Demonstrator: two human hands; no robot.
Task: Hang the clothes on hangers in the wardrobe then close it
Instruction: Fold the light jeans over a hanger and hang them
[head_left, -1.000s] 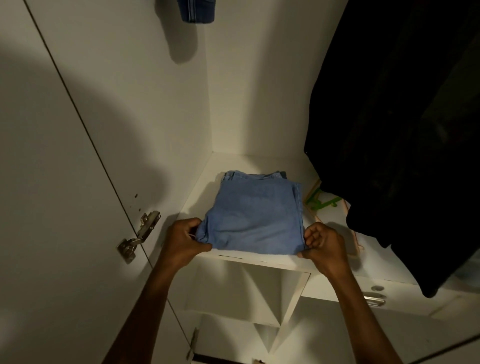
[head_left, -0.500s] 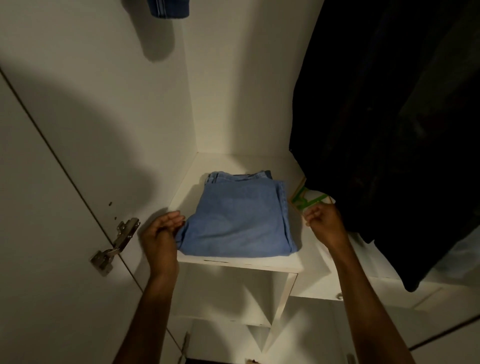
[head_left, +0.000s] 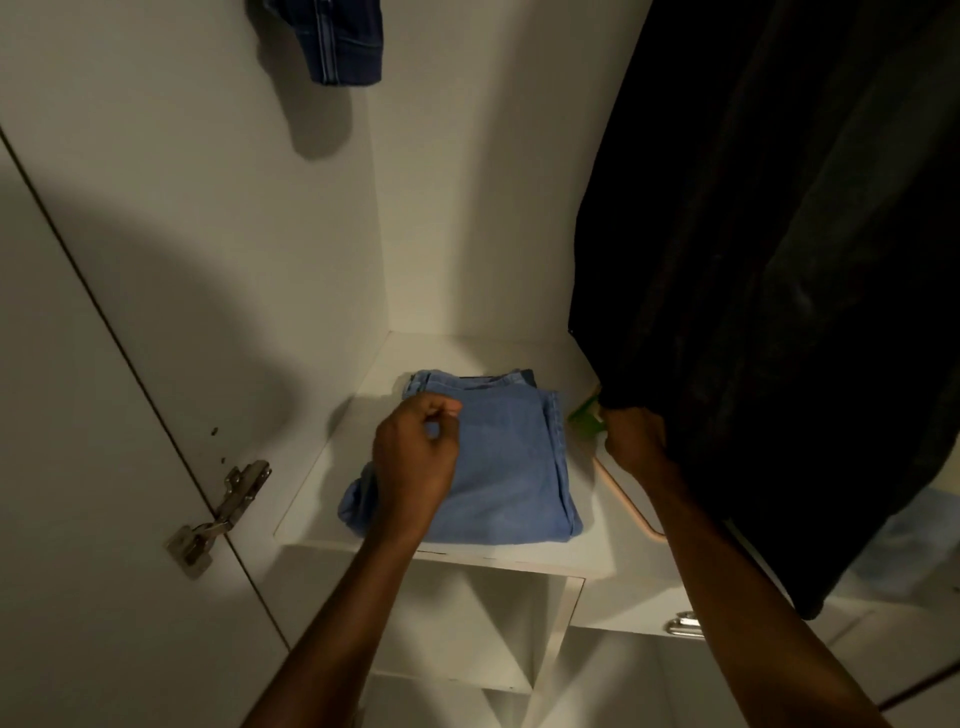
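**Two hands in the wardrobe, jeans not on a hanger yet**

Two things matter here, so going big to small. Biggest thing in frame is the black garment hanging down the whole right side, covering part of the shelf. At the top of the frame a dark blue denim piece hangs too, only its lower end showing.

Your actual job is the folded light blue jeans, lying flat at centre frame on the shelf, near its front edge. My guess is they're soft but fairly heavy denim, so they'll flop open once lifted. I'd grab them at the waistband end, which looks to be the far edge, or keep the fold and drape it over a hanger bar.

Speaking of hangers: a pinkish hanger lies just right of the jeans, and a green hanger pokes out by the black garment's hem.

Your left hand sits over the jeans' left half, fingers curled in, thumb against fingertips. Can't tell if it's pinching fabric or nothing. Your right hand is curled at the green hanger, half under the black cloth, looks like it's gripping it.

Door hinge at lower left, so the door's open.
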